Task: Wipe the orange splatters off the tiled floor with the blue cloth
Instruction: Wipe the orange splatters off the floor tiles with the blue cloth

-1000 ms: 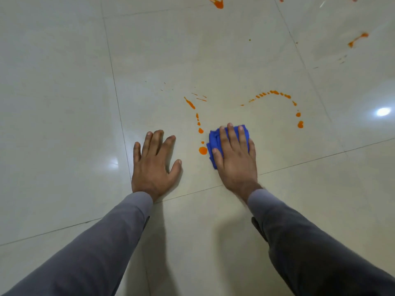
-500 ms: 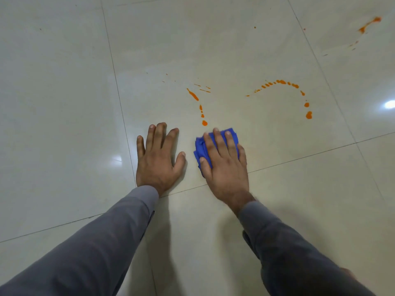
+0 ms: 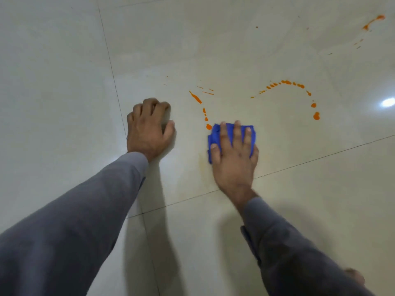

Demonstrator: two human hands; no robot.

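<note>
A folded blue cloth (image 3: 215,136) lies on the pale tiled floor (image 3: 64,82) under my right hand (image 3: 235,159), whose straight fingers press it flat. The cloth's far left corner touches an orange drop (image 3: 209,126) at the near end of a dotted orange line (image 3: 195,97). Further right runs an arc of orange drops (image 3: 286,82), ending in a bigger blot (image 3: 316,116). Another orange streak (image 3: 374,21) lies at the far right. My left hand (image 3: 149,129) rests on the floor to the left, fingers curled under, holding nothing. A faint yellowish smear (image 3: 202,162) shows beside the cloth.
Dark grout lines (image 3: 113,75) cross the glossy tiles. A lamp's reflection (image 3: 388,102) glares at the right edge. Both grey sleeves (image 3: 85,210) reach in from below, and part of a foot (image 3: 354,276) shows at the bottom right.
My right hand slid the cloth left over the nearest large orange drop, then back right; that drop is gone. The fingers of my left hand have curled from flat.
</note>
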